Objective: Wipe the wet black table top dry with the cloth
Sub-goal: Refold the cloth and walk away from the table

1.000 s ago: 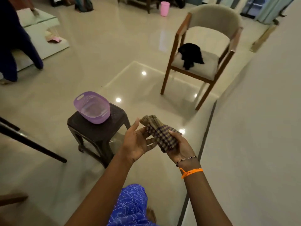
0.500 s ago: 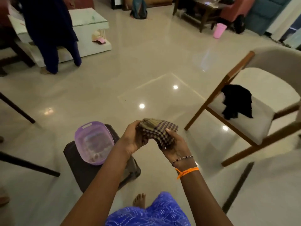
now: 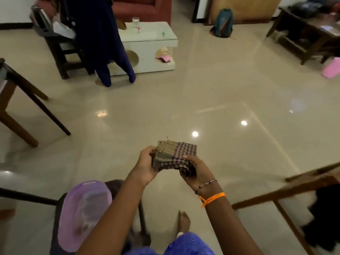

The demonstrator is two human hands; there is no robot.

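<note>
- Both our hands grip the folded checked cloth [image 3: 174, 155] in the air above the glossy floor [image 3: 211, 92]: our left hand [image 3: 145, 167] closes on its left end, with the fingers curled around the tan striped folds.
- Our right hand [image 3: 196, 173] pinches the cloth's near right corner, the thumb lying on top of the purple check and the fingers tucked out of sight beneath it.
- Between the two hands the cloth sits as a thick, layered wad, its far edge pointing away from us.
- Round our right wrist, just behind the cloth, we wear a thin beaded bracelet [image 3: 206, 184] and an orange thread [image 3: 211, 198].
- Below and to the left of the cloth stands a small dark stool [image 3: 117, 186] with a purple plastic basin [image 3: 82, 214] resting on it; our left forearm crosses in front of the stool.
- Near the bottom edge, under the cloth, we see our bare foot [image 3: 184, 220] and blue patterned clothing [image 3: 184, 245].
- To the right of the cloth, a wooden chair [image 3: 276, 194] carries a black garment [image 3: 325, 218] on its pale seat, blurred.
- Far beyond the cloth, to the left, a person in dark blue clothes [image 3: 103, 43] stands against a low white table [image 3: 152, 50].
</note>
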